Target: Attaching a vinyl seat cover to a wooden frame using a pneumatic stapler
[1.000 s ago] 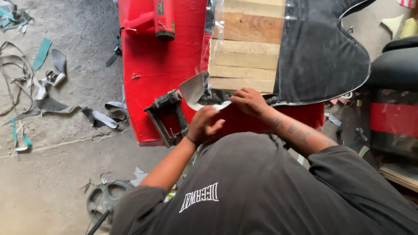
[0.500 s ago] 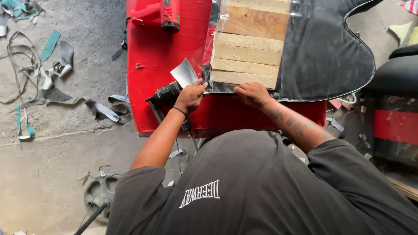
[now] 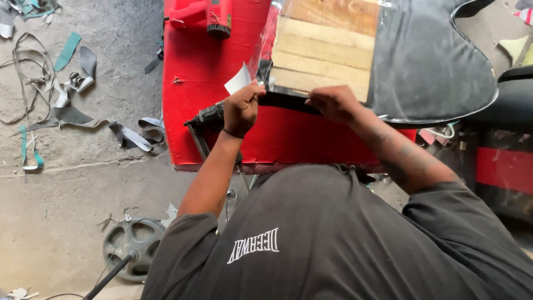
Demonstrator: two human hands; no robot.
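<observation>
Black cover edge (image 3: 286,101) — pinched between left hand (image 3: 242,106), right hand (image 3: 332,103).

Light: bright, even daylight, no single source visible.
Shadows: soft and short under the red table (image 3: 211,83).
Glare: sheen on the clear plastic sheet (image 3: 277,33).
Focus: mostly sharp; slight blur on the left hand (image 3: 241,108).
Edges: mild wide-angle bending.

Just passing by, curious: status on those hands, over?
Left hand pinching black cover edge. Right hand pressing same edge. Staple gun beside left hand.
</observation>
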